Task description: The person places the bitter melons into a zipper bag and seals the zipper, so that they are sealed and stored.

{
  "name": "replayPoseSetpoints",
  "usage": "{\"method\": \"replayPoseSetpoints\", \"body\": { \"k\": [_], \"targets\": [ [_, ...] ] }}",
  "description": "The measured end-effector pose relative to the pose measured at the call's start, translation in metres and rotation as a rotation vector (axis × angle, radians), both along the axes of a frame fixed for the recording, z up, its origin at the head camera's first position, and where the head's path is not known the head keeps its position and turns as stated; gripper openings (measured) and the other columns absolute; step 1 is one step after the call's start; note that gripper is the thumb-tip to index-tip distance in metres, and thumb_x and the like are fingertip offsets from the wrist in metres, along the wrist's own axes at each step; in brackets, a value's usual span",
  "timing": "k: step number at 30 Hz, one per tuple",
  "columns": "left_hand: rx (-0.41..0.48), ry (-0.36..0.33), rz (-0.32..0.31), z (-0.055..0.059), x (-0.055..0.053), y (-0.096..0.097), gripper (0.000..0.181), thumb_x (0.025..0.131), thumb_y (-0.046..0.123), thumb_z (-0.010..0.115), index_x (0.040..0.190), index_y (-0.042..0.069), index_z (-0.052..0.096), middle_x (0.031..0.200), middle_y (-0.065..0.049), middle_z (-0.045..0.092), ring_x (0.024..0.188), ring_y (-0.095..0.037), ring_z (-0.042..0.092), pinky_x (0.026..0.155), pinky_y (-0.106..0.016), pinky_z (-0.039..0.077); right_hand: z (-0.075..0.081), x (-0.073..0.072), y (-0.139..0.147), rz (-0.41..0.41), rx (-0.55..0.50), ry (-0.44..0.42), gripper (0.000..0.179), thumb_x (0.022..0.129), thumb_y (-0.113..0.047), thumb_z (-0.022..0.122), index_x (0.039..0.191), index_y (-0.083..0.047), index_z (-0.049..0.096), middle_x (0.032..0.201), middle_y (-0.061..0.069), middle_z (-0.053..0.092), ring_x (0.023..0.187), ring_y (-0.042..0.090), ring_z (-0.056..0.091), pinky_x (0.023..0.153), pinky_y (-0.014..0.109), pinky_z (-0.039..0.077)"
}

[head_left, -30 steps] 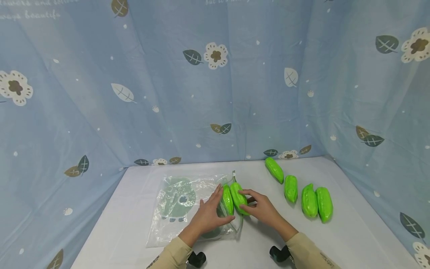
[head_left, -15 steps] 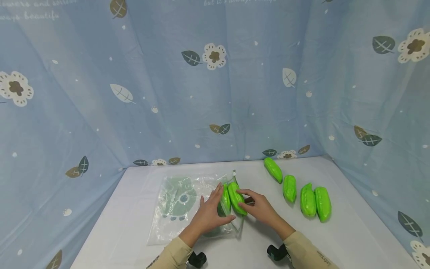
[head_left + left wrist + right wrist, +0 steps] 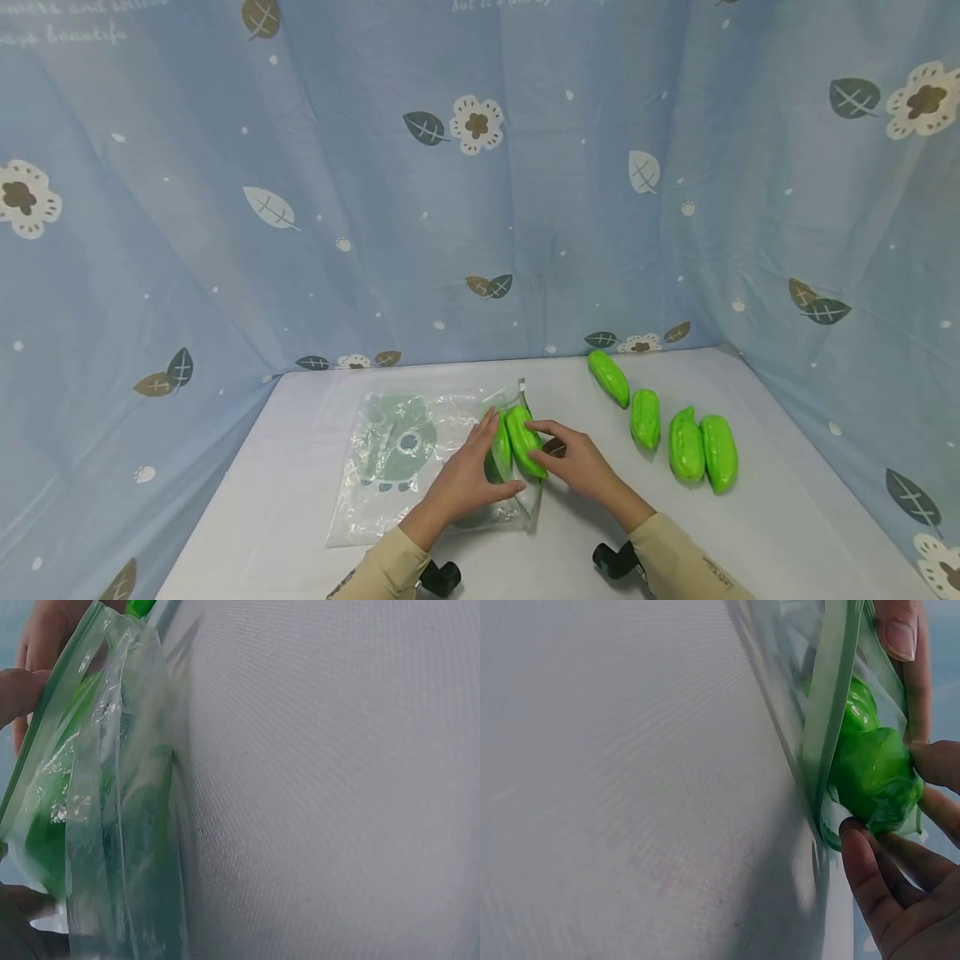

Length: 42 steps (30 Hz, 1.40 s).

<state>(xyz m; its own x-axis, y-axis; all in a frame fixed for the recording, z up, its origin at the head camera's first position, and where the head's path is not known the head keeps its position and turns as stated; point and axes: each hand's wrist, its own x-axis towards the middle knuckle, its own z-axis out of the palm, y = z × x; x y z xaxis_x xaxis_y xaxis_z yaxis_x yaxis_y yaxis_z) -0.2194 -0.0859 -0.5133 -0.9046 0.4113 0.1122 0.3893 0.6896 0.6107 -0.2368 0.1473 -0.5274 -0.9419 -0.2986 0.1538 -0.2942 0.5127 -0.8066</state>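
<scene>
A clear zip bag (image 3: 468, 404) with a green monster print lies on the table, its mouth facing right. My left hand (image 3: 465, 479) spreads across the bag near its mouth, fingers and thumb extended and touching the film. One green ridged star fruit (image 3: 504, 446) lies inside, partly hidden by the hand and the film. My right hand (image 3: 573, 457) pinches the near-right side of a second star fruit (image 3: 527, 442) between thumb and fingers, right at the mouth. In the right wrist view the green zip strip (image 3: 832, 705) stands beside the held star fruit (image 3: 877, 776).
Several more star fruits lie on the right of the white table (image 3: 600, 521): one star fruit (image 3: 608, 379) at the back, another star fruit (image 3: 645, 419) nearer, and two side by side, including the rightmost star fruit (image 3: 719, 454). A patterned blue curtain (image 3: 375, 208) encloses the table.
My right hand has shifted slightly left, moving its star fruit further into the bag's mouth and closer against the first one. My left hand has stayed nearly still.
</scene>
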Motion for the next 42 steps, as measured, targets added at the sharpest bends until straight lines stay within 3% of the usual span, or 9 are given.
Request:
{"method": "replayPoseSetpoints", "body": {
  "k": [4,8,15,22,33,42],
  "targets": [
    [0.002,0.023,-0.014,-0.001,-0.001,0.000,0.110,0.082,0.059,0.078,0.164,0.013,0.021,0.170,-0.001,0.016,0.155,-0.034,0.015,0.113,-0.066,0.032,0.002,-0.001,-0.002,0.017,-0.005,0.008,0.046,0.095,-0.032,0.073,0.139,-0.020,0.063,0.136,0.005,0.065,0.096,0.015,0.070,0.082,0.029,0.058],
    [-0.007,0.059,-0.026,-0.003,-0.002,0.001,0.110,0.082,0.056,0.079,0.164,0.011,0.021,0.169,-0.005,0.018,0.155,-0.031,0.015,0.120,-0.060,0.022,0.002,-0.001,-0.004,0.025,-0.010,0.004,0.046,0.096,-0.032,0.073,0.139,-0.019,0.063,0.134,0.007,0.066,0.096,0.016,0.069,0.081,0.029,0.058],
    [0.002,0.053,-0.023,-0.004,-0.002,0.001,0.110,0.082,0.055,0.080,0.164,0.013,0.019,0.170,-0.003,0.017,0.149,-0.038,0.031,0.105,-0.061,0.045,0.000,-0.003,-0.006,0.029,-0.019,0.006,0.046,0.096,-0.031,0.073,0.139,-0.019,0.063,0.133,0.006,0.066,0.096,0.016,0.070,0.080,0.028,0.057],
    [0.024,0.046,-0.036,-0.004,-0.003,0.002,0.111,0.082,0.053,0.080,0.164,0.011,0.018,0.171,-0.002,0.014,0.145,-0.033,0.039,0.106,-0.056,0.046,0.000,-0.004,-0.007,0.051,-0.036,0.016,0.046,0.096,-0.032,0.072,0.139,-0.018,0.062,0.135,0.007,0.065,0.096,0.018,0.070,0.079,0.027,0.057],
    [0.040,0.052,-0.040,-0.004,-0.003,0.001,0.112,0.082,0.052,0.082,0.164,0.010,0.018,0.171,-0.002,0.014,0.144,-0.034,0.040,0.106,-0.055,0.046,-0.006,-0.008,-0.009,0.079,-0.068,0.013,0.045,0.096,-0.029,0.073,0.138,-0.016,0.062,0.136,0.009,0.064,0.096,0.016,0.072,0.078,0.027,0.059],
    [0.079,0.054,-0.058,-0.001,-0.004,0.000,0.112,0.082,0.049,0.083,0.164,0.009,0.017,0.171,-0.003,0.012,0.144,-0.036,0.039,0.106,-0.057,0.045,-0.001,-0.009,-0.014,0.086,-0.066,-0.013,0.046,0.095,-0.025,0.074,0.138,-0.013,0.062,0.135,0.010,0.064,0.096,0.019,0.072,0.076,0.023,0.058]
  ]
}}
